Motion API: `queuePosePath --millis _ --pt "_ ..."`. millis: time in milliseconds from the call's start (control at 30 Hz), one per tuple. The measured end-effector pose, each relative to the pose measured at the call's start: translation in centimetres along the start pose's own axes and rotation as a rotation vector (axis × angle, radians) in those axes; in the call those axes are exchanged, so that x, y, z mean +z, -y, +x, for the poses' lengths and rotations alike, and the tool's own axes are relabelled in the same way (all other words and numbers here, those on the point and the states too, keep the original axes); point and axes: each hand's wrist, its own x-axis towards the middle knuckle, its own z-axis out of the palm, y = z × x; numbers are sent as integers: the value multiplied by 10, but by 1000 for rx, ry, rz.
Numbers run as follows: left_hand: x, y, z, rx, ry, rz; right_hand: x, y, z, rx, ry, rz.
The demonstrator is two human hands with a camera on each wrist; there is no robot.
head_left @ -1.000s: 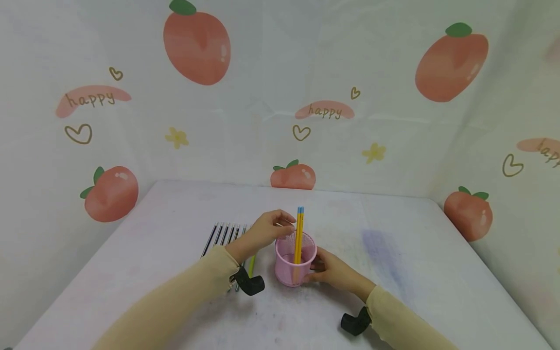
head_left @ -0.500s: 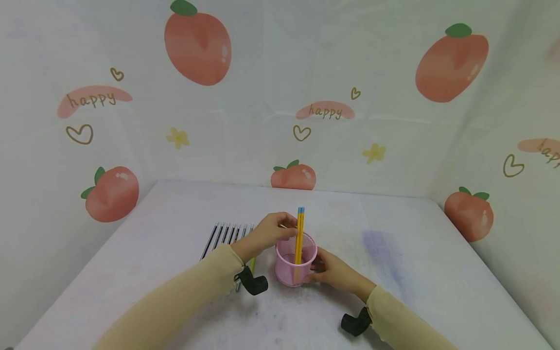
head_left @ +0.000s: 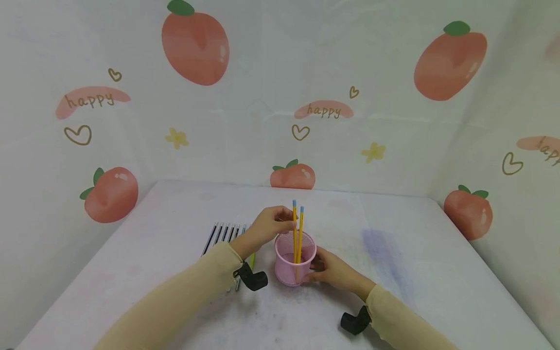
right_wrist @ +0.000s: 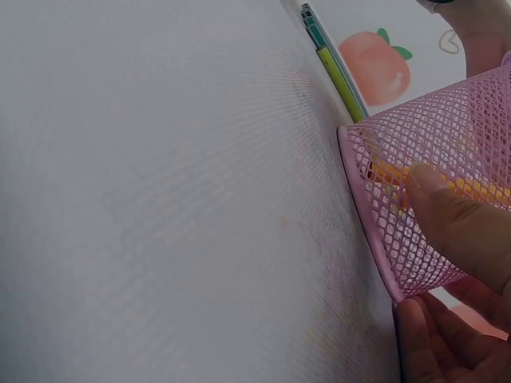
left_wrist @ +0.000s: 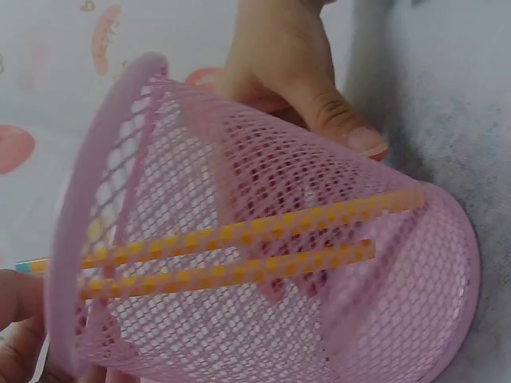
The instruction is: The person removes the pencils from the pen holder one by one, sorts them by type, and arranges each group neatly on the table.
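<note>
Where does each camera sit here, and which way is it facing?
Head: looks forward and down at the white table; both sleeved arms, left hand, right hand show.
Left wrist: close on the pink mesh cup holding two yellow pencils; the right hand's fingers show behind it.
Right wrist: low along the table, at the cup's base; its own fingers show.
All share the cup.
</note>
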Motion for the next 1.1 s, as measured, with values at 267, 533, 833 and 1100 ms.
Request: queuePosePath --millis 267,533,833,1100 --pt "-15 -10 2 85 -52 -168 -1 0 0 7 -5 -13" --pt "-38 -30 0 103 -116 -314 0 -3 2 11 -3 1" --pt "-73 -42 -3 99 -163 -385 1 -1 0 18 -13 -15" --pt "-107 -29 -9 31 -145 -203 1 -1 1 21 -11 -17"
